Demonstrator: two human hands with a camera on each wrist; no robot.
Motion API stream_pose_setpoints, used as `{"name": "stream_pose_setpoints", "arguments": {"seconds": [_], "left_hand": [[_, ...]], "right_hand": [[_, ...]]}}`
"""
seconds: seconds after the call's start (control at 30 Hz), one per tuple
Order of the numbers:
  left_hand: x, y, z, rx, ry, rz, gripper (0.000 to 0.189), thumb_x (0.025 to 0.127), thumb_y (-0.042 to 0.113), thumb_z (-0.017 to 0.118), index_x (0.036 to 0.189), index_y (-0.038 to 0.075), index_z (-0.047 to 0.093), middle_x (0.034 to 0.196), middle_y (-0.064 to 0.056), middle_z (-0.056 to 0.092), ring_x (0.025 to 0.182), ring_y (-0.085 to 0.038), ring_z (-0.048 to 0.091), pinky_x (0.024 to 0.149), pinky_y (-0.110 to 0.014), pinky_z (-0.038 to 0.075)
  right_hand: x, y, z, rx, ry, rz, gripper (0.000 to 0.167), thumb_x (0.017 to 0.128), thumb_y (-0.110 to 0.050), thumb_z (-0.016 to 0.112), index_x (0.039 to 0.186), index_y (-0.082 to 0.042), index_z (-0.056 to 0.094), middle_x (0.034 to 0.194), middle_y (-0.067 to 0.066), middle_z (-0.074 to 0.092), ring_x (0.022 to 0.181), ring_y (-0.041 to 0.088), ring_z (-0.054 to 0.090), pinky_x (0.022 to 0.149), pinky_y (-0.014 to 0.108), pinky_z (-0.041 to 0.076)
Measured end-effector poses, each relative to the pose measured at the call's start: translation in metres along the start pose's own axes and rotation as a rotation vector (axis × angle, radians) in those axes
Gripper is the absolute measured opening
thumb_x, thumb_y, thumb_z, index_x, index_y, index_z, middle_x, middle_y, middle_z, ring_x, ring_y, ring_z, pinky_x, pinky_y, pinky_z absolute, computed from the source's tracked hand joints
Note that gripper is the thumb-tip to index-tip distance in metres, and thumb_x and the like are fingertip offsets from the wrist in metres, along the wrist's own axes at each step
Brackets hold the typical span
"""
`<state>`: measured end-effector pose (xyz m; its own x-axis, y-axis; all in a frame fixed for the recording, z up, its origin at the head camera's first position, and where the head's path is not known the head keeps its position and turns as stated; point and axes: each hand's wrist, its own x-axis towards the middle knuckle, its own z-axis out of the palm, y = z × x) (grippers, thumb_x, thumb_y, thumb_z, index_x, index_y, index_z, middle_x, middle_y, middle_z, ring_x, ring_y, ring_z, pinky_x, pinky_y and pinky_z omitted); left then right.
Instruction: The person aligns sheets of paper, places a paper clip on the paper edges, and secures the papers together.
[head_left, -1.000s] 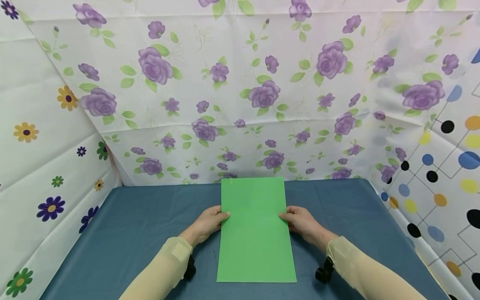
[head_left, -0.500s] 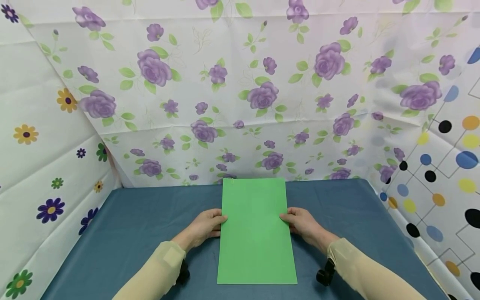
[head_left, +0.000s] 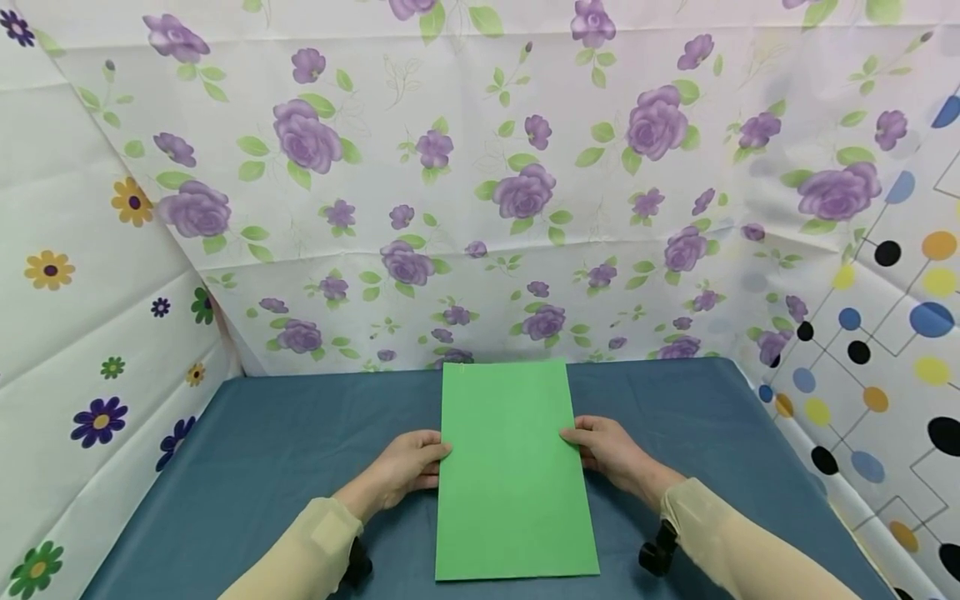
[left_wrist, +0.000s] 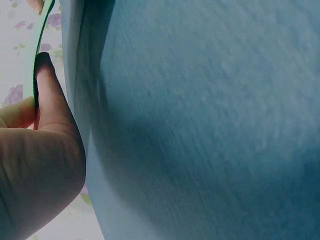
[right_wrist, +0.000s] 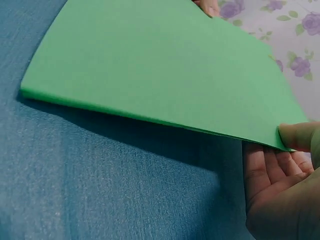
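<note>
A bright green sheet of paper [head_left: 513, 475], longer than it is wide, is held over the middle of the table. It looks layered or folded in the right wrist view, where the paper [right_wrist: 150, 60] shows a thick edge at one corner. My left hand [head_left: 401, 471] pinches its left side, thumb on top and fingers beneath. On the opposite side my right hand [head_left: 615, 454] grips the edge the same way. The left wrist view catches the left hand [left_wrist: 40, 160] with the paper seen edge-on. Beneath the paper, the right hand's fingers [right_wrist: 272, 170] are partly hidden.
A blue cloth covers the table [head_left: 300, 433]. Behind it hangs a white curtain [head_left: 465, 192] with purple roses. Patterned sheets with flowers [head_left: 101, 421] on the left and coloured dots [head_left: 866, 467] on the right close in the sides.
My left hand has slid down along the left edge, toward me. The paper's near edge has come slightly closer and its outline tilts a little. The right hand stays nearly in place.
</note>
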<state>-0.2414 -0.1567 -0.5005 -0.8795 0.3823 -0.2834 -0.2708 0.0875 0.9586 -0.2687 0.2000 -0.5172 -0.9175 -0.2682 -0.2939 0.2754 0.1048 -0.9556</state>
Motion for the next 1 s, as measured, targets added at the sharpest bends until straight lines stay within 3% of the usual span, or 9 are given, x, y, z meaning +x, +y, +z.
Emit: {"name": "stream_pose_setpoints", "arguments": {"seconds": [0.4,0.67,1.0], "left_hand": [[-0.005,0.002,0.002,-0.033,0.02,-0.012,0.034,0.108,0.013,0.053,0.133,-0.01,0.057,0.106,-0.014,0.073,0.093,-0.024,0.073,0.082,-0.037,0.062],[-0.001,0.008,0.002,0.012,0.073,-0.057,0.032,0.107,0.012,0.055,0.131,-0.009,0.06,0.099,-0.012,0.074,0.086,-0.021,0.073,0.08,-0.037,0.062],[0.006,0.015,-0.001,0.133,0.175,-0.116,0.021,0.102,0.021,0.068,0.107,0.0,0.07,0.082,-0.009,0.063,0.07,-0.017,0.063,0.07,-0.034,0.062]], "right_hand": [[-0.017,-0.005,-0.008,-0.025,-0.048,0.013,0.037,0.104,-0.026,0.064,0.123,0.005,0.061,0.099,0.013,0.067,0.082,0.022,0.066,0.076,0.037,0.059],[-0.012,-0.006,-0.007,-0.084,0.017,0.02,0.029,0.104,-0.02,0.063,0.118,0.004,0.066,0.094,0.011,0.065,0.075,0.019,0.06,0.071,0.035,0.058],[0.0,-0.011,-0.004,-0.171,0.109,0.053,0.022,0.102,-0.018,0.065,0.108,0.003,0.071,0.082,0.012,0.065,0.066,0.019,0.061,0.063,0.033,0.058]]}}
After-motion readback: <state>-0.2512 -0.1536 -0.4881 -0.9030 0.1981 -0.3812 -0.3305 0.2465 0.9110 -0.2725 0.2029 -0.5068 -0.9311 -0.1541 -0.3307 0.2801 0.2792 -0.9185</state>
